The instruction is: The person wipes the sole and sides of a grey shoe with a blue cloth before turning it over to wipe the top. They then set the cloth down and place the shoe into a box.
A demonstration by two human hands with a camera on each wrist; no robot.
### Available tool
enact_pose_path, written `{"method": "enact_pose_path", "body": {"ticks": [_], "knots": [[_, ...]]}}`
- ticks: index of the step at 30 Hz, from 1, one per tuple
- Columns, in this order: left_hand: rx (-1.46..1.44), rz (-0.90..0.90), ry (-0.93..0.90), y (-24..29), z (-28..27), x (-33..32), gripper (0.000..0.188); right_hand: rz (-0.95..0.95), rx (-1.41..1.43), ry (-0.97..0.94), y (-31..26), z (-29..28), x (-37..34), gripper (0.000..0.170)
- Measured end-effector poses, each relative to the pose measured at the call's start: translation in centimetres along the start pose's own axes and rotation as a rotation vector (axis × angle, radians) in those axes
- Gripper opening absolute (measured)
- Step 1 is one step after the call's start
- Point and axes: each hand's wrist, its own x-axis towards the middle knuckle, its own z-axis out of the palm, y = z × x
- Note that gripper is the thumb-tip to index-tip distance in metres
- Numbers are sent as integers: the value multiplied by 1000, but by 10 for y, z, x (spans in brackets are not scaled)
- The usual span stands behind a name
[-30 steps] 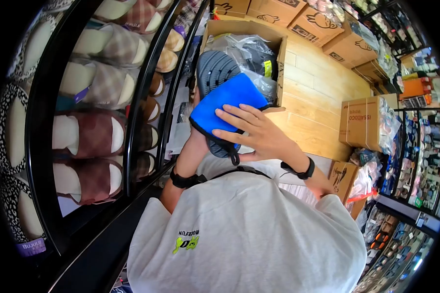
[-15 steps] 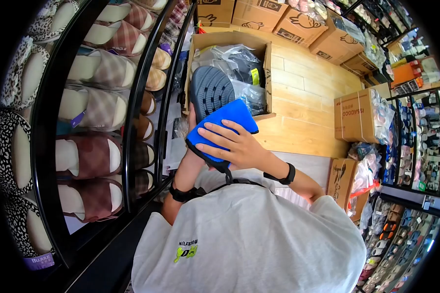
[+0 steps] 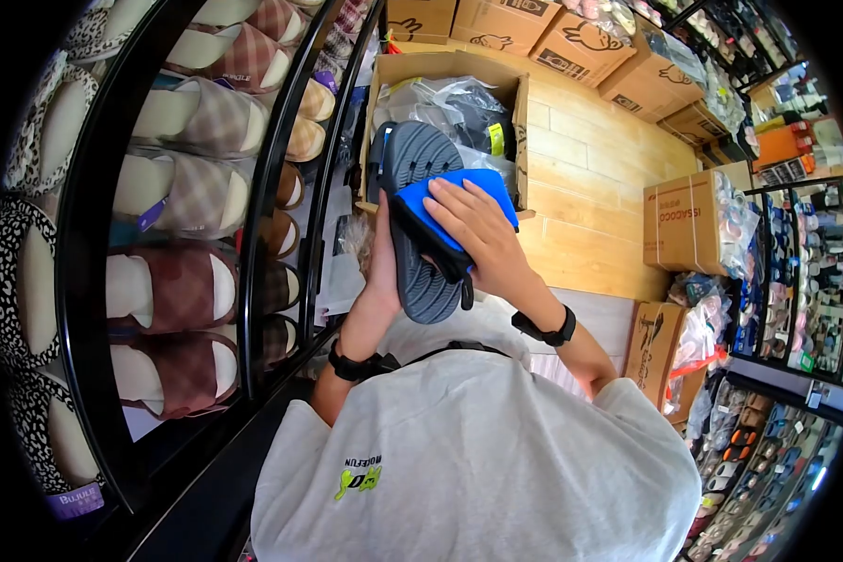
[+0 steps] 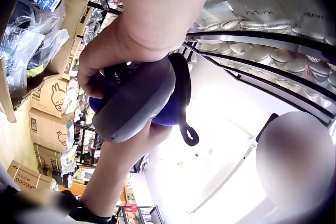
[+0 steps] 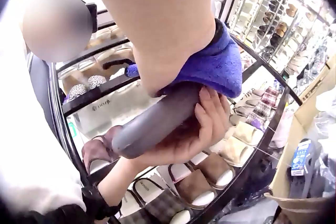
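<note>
A dark grey slipper [image 3: 428, 272] is held ridged face up in front of the shirt, over the box's near edge. My left hand [image 3: 381, 253] grips it along its left side; in the right wrist view those fingers [image 5: 207, 121] curl round it from below. With my right hand [image 3: 482, 229] I hold a blue cloth [image 3: 417, 208], black-edged with a hanging loop, against the slipper's right side. The cloth covers part of the slipper's middle. In the left wrist view the slipper's smooth edge [image 4: 136, 103] shows, with the black loop [image 4: 189, 134] dangling beside it.
An open cardboard box [image 3: 523, 140] with plastic-wrapped footwear stands just ahead. Black-framed racks [image 3: 253, 234] of plaid and brown slippers rise close on the left. More cartons [image 3: 682, 225] line the wooden floor [image 3: 581, 187] at back and right, near shelves of footwear.
The right hand has slid the cloth from across the slipper to its right side, and its fingers have drawn closer together. More of the slipper's near end shows, and it stands more upright in view.
</note>
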Motion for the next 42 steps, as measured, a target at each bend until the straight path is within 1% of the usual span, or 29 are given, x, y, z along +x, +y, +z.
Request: {"method": "enact_pose_path", "body": {"ticks": [1, 2, 4, 6, 7, 8, 10, 11, 12, 14, 18, 20, 21, 22, 23, 24, 25, 26, 27, 29, 30, 32, 34, 35, 36, 38, 39, 41, 42], "knots": [[24, 11, -32, -1, -3, 1, 86, 8, -2, 17, -4, 0, 3, 76], [47, 25, -65, -2, -6, 3, 86, 3, -1, 15, -9, 1, 4, 76], [28, -48, 11, -5, -12, 6, 81, -40, 32, -19, -21, 4, 3, 71], [505, 363, -130, -10, -16, 10, 79, -107, -34, -85, -24, 3, 1, 66], [-171, -195, -162, -2, -21, 23, 79, -213, -84, -166, -20, 1, 0, 66], [-172, -193, -160, -5, -27, 22, 79, -318, -134, -246, -16, -1, -1, 67], [148, -76, -58, -3, -9, 2, 81, -175, 12, -175, -1, -9, 6, 69], [75, -75, -77, -7, -9, 4, 83, -68, 28, -131, 1, -18, 12, 70], [3, -69, -99, -8, -9, 8, 86, -3, 5, -55, 1, -16, 14, 78], [-6, -44, -138, -6, -6, 13, 87, 29, -8, -34, 5, -15, 15, 83], [44, -13, -51, -3, 0, 14, 85, 3, -85, -49, 7, -7, 7, 81], [-92, -92, -90, -4, -8, 20, 82, -104, -63, -110, 6, -8, 0, 75], [98, 7, -76, -2, -3, 24, 81, -154, 57, -110, 1, -9, -1, 72], [246, 154, -198, -8, -11, 28, 82, -215, 23, -166, -2, -9, -5, 68], [5, -12, -352, -7, -28, 42, 82, -292, 1, -194, 0, -8, -9, 58], [-235, -181, -502, 3, -23, 47, 82, -368, -24, -222, 3, -9, -10, 51], [-230, -182, -506, 2, -16, 45, 82, -370, 17, -201, 7, -12, -7, 48], [-109, -129, -268, -2, -8, 40, 76, -368, 13, -196, 14, -15, -4, 48], [10, -76, -31, -3, 4, 34, 71, -277, 28, -171, 24, -19, 1, 52], [17, -115, -25, -6, 10, 34, 77, -66, 43, -119, 37, -35, 12, 67], [53, -107, 3, -5, 22, 31, 80, 4, -4, -67, 43, -36, 13, 70], [130, -74, -56, -4, 15, 45, 79, 43, 5, 85, 41, -30, 14, 68], [-70, -217, -182, -5, 6, 56, 78, -74, -22, -21, 40, -22, -1, 61], [-101, -289, -8, -9, -4, 75, 79, -154, -29, -114, 36, -21, -6, 58], [246, 15, -41, -11, 14, 64, 81, -244, -76, -173, 32, -20, -9, 57], [390, 5, -140, -1, 24, 63, 81, -336, -3, -237, 37, -23, -5, 60], [396, 6, -138, 0, 30, 66, 81, -336, -2, -231, 45, -28, 1, 60], [35, -90, 110, -3, 42, 71, 77, -148, 55, -223, 67, -42, 17, 63], [-64, -136, 51, -1, 48, 66, 76, -42, 82, -187, 76, -51, 26, 65]]}}
